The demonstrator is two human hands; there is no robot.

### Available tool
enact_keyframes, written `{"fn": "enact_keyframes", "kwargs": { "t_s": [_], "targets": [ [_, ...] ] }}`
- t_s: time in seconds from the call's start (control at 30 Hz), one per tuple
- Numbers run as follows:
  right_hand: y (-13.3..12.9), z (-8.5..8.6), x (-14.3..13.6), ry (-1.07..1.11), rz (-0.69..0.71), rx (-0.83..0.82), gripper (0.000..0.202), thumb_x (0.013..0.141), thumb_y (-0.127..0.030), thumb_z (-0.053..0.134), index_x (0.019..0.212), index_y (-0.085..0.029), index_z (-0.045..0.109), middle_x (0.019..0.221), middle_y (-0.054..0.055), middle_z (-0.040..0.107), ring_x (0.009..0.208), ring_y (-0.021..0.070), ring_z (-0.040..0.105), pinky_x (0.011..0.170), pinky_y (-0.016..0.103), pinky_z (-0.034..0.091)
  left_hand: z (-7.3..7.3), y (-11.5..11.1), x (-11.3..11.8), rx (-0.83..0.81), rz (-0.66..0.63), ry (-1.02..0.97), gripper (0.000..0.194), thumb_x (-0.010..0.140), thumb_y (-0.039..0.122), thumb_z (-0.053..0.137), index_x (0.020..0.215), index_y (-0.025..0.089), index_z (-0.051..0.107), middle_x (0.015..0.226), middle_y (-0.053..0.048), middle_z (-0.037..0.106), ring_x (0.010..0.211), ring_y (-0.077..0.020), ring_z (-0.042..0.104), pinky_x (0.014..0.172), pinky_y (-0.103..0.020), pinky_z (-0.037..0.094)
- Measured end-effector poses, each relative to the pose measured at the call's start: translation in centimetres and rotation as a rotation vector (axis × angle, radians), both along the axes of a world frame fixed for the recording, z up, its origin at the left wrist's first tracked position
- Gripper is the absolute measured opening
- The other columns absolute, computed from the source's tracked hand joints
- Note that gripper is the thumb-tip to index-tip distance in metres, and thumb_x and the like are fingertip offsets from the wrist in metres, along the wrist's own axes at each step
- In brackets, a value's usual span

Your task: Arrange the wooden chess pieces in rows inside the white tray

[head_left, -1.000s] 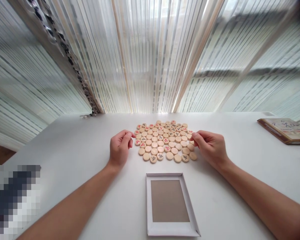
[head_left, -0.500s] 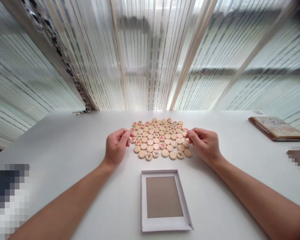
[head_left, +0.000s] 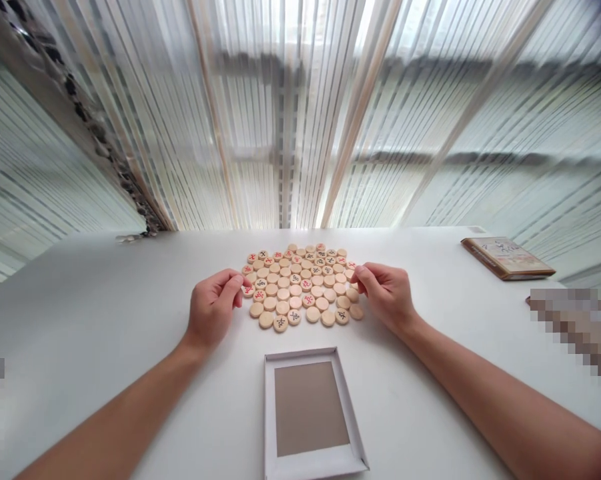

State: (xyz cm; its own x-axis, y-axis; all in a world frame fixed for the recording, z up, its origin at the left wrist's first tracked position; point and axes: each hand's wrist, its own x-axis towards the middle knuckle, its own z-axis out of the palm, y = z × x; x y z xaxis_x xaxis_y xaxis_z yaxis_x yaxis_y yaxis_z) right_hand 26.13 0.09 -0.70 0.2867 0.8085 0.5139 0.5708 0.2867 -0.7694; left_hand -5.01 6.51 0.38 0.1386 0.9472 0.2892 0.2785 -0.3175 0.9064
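Observation:
Many round wooden Chinese chess pieces (head_left: 295, 291) lie flat in one layer on the white table, packed close together. Some show red or black characters; others are plain side up. At the left edge of the cluster, my left hand (head_left: 214, 305) is loosely closed, its thumb tip by a red-marked piece (head_left: 248, 291). My right hand (head_left: 386, 292) rests at the opposite edge with its fingers curled in, thumb and forefinger close to the outer pieces. No piece shows between the fingers of either hand. Nearer to me lies an open shallow white box tray (head_left: 271, 420) with a brown-grey bottom.
A flat illustrated box (head_left: 513, 257) lies at the back right of the white table (head_left: 130, 300). Sheer striped curtains (head_left: 300, 120) hang behind the far edge, with a dark beaded chain (head_left: 93, 127) on the left. Blurred patches cover items at both sides.
The whole view has swung to the right, so everything appears farther left and slightly lower. Both hands keep about the same place beside the chess pieces.

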Motion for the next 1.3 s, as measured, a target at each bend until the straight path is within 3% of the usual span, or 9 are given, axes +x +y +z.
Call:
{"fn": "enact_keyframes", "kwargs": {
  "t_s": [0.17,0.37,0.7,1.13,1.3],
  "targets": [
    [0.1,-0.1,0.0,-0.001,0.002,0.004,0.039,0.093,-0.039,0.062,0.061,-0.019,0.071,0.048,-0.001,0.057,0.046,0.0131,0.049,0.05,0.027,0.036,0.2,-0.2,0.0,0.031,-0.021,0.089,0.029,0.095,0.034,0.058,0.077,0.018,0.074,0.053,0.003,0.056,0.051,-0.0132,0.048,0.051,-0.026,0.035],
    [0.2,-0.2,0.1,0.071,-0.011,-0.003,0.041,0.093,-0.041,0.063,0.06,-0.019,0.071,0.047,-0.001,0.056,0.045,0.0128,0.048,0.049,0.027,0.036,0.3,-0.9,0.1,0.198,-0.067,0.296,0.037,0.097,0.038,0.055,0.072,0.017,0.072,0.053,0.003,0.057,0.05,-0.0129,0.049,0.052,-0.026,0.038],
    [0.9,-0.4,0.7,0.212,-0.044,-0.029,0.043,0.095,-0.04,0.06,0.059,-0.019,0.071,0.047,-0.001,0.055,0.043,0.0125,0.046,0.046,0.026,0.036,0.4,-1.0,0.3,0.275,-0.089,0.359,0.038,0.098,0.035,0.054,0.072,0.016,0.073,0.054,0.002,0.058,0.052,-0.0134,0.054,0.054,-0.025,0.039],
    [0.6,-0.8,0.6,0.042,0.017,-0.014,0.043,0.1,-0.039,0.059,0.065,-0.018,0.071,0.049,-0.002,0.056,0.045,0.013,0.048,0.047,0.027,0.038,0.4,-0.8,0.3,0.33,-0.048,0.381,0.033,0.098,0.03,0.055,0.074,0.018,0.073,0.064,0.0,0.067,0.059,-0.016,0.059,0.059,-0.029,0.043],
    [0.3,-0.4,-0.1,-0.122,0.099,0.035,0.025,0.095,-0.028,0.065,0.072,-0.019,0.071,0.061,0.0,0.062,0.054,0.0148,0.052,0.053,0.029,0.04,0.2,-1.2,0.7,0.462,-0.147,0.423,0.016,0.095,0.022,0.061,0.09,0.017,0.075,0.09,-0.006,0.074,0.087,-0.0213,0.069,0.079,-0.032,0.053]
  ]
}}
